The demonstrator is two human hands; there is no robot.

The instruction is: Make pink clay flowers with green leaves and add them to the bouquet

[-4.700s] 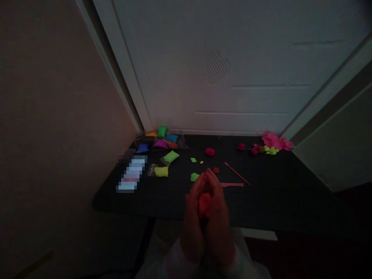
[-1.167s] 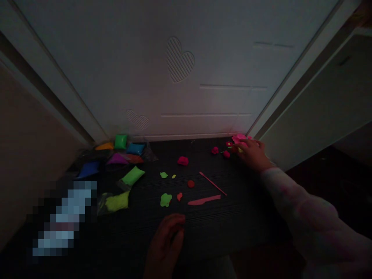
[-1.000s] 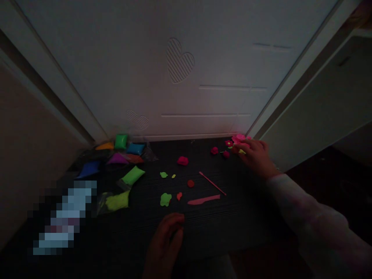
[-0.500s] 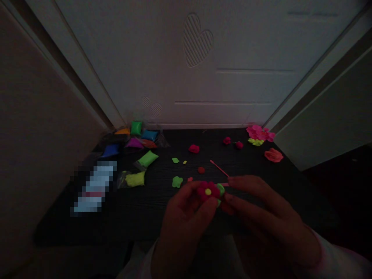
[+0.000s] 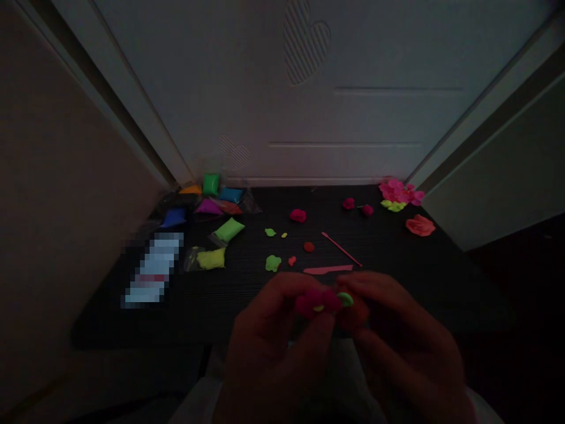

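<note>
Near the table's front edge, my left hand [image 5: 273, 347] is closed, thumb and fingers pinching a magenta clay flower [image 5: 309, 302] with a yellow centre. A curled green clay leaf [image 5: 346, 299] shows at the flower's right side. My right hand [image 5: 410, 335] has its fingers and thumb around an orange-red clay piece [image 5: 358, 313], against the leaf and flower. Whether these parts are joined, I cannot tell. Just beyond my hands lie a pink flat clay knife [image 5: 329, 270] and a thin pink modelling stick [image 5: 342, 249].
On the dark table [image 5: 247, 312] lie a green clay shape [image 5: 273, 263], a red disc [image 5: 308, 247] and a magenta lump [image 5: 298, 215]. Bagged coloured clay [image 5: 212, 258] is at left beside a blurred-out phone-like object [image 5: 154, 268]. Pink clay flowers [image 5: 399, 192] and a coral flower [image 5: 420, 225] stand right.
The flower has tipped, so its face shows less. My right fingers have closed in around the orange-red piece, which shows more. The pink knife is uncovered, and the view has shifted slightly.
</note>
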